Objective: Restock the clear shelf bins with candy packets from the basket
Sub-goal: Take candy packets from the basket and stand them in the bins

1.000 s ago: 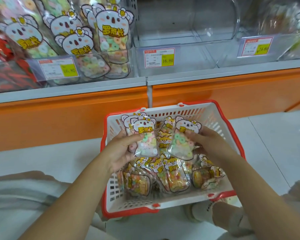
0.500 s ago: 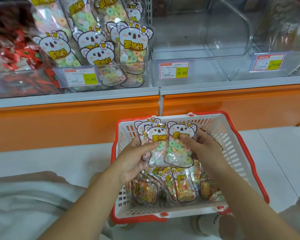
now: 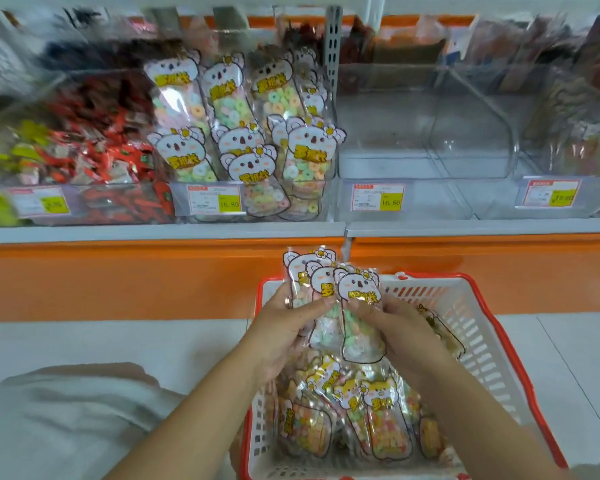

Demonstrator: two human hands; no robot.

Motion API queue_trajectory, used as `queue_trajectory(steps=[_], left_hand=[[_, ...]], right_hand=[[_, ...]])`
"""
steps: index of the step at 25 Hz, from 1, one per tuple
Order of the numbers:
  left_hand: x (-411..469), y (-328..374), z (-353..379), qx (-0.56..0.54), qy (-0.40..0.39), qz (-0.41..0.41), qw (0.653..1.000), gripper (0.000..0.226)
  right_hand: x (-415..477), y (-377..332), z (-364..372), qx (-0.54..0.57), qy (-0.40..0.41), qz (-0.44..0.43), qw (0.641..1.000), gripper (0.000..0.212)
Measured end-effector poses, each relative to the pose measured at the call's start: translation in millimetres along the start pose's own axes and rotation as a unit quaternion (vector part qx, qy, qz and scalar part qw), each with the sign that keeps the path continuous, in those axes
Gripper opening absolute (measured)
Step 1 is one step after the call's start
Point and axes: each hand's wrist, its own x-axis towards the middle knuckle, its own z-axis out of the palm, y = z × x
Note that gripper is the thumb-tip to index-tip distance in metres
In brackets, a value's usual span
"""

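Observation:
Both hands hold a small stack of koala candy packets (image 3: 336,292) upright above the red-and-white basket (image 3: 471,327). My left hand (image 3: 284,327) grips the stack from the left, thumb across the front. My right hand (image 3: 399,330) pinches the front packet from the right. Several yellow-headed candy packets (image 3: 371,414) lie in the basket below. On the shelf, a clear bin (image 3: 267,202) at centre left stands packed with the same koala packets. To its right sits a clear bin (image 3: 409,202) with nothing inside.
Red-wrapped sweets (image 3: 94,147) fill the bin at far left. Another clear bin (image 3: 568,195) at far right holds blurred packets. Yellow price tags (image 3: 378,197) front each bin. An orange shelf base (image 3: 118,275) runs below, above the pale floor (image 3: 84,341).
My hands brought their separate koala packets together into one stack and lifted it clear of the basket. The view tilted up, showing more of the shelf.

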Motion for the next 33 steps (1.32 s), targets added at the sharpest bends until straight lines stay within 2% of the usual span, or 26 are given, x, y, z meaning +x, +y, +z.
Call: queue_trajectory(steps=[1, 2, 5, 6, 9, 10, 11, 12, 13, 15, 18, 21, 23, 26, 28, 33], left_hand=[[-3.5, 8.8, -2.0, 0.001, -0.006, 0.009, 1.0, 0.094], [-7.3, 19.4, -3.6, 0.006, -0.009, 0.02, 1.0, 0.104], [-16.7, 56.9, -12.5, 0.018, 0.003, 0.063, 0.998, 0.1], [-19.5, 72.1, -15.7, 0.018, 0.013, 0.077, 0.997, 0.098], [-29.8, 121.8, -23.0, 0.004, 0.033, 0.125, 0.992, 0.118], [-33.6, 138.4, -25.6, 0.009, 0.04, 0.139, 0.989, 0.117], [-34.3, 153.3, -29.7, 0.01, 0.044, 0.155, 0.987, 0.103], [-33.8, 167.9, -35.0, 0.0, 0.047, 0.179, 0.983, 0.079], [-33.6, 180.8, -40.5, -0.009, 0.057, 0.194, 0.979, 0.055], [-29.3, 197.4, -52.9, -0.019, 0.081, 0.214, 0.973, 0.035], [-20.0, 202.6, -68.0, -0.032, 0.092, 0.225, 0.97, 0.029], [-9.0, 200.2, -75.7, -0.033, 0.088, 0.222, 0.97, 0.029], [-3.4, 200.3, -78.9, -0.031, 0.085, 0.223, 0.971, 0.032], [2.3, 200.3, -83.1, -0.038, 0.074, 0.223, 0.971, 0.032], [4.3, 199.5, -84.6, -0.038, 0.068, 0.223, 0.972, 0.032], [2.1, 198.9, -81.8, -0.05, 0.052, 0.236, 0.969, 0.032]], right_hand=[[0.5, -7.7, 6.8, -0.01, 0.019, -0.018, 1.0, 0.073], [2.2, -15.9, 12.7, -0.015, 0.022, -0.039, 0.999, 0.061], [3.8, -49.5, 36.0, -0.035, 0.013, -0.091, 0.995, 0.023], [5.6, -63.3, 42.8, -0.043, 0.013, -0.099, 0.994, 0.015], [14.5, -115.8, 59.5, -0.054, -0.002, -0.096, 0.994, 0.006], [19.0, -133.5, 62.5, -0.058, -0.034, -0.106, 0.992, 0.009], [22.2, -151.6, 65.7, -0.059, -0.057, -0.119, 0.99, 0.012], [28.1, -168.4, 67.3, -0.049, -0.066, -0.134, 0.988, 0.013], [34.4, -183.9, 68.0, -0.028, -0.056, -0.143, 0.988, 0.012], [55.0, -210.7, 67.6, 0.032, -0.004, -0.155, 0.987, 0.009], [95.1, -230.9, 70.9, 0.009, 0.086, -0.175, 0.981, 0.006], [131.8, -237.1, 83.7, -0.073, 0.127, -0.204, 0.968, 0.031], [148.3, -242.9, 91.4, -0.087, 0.14, -0.237, 0.957, 0.031], [161.5, -252.0, 98.8, -0.093, 0.151, -0.282, 0.943, 0.018], [164.2, -256.7, 96.5, -0.175, 0.153, -0.286, 0.93, 0.021], [162.0, -247.4, 88.9, -0.356, 0.13, -0.223, 0.898, 0.037]])
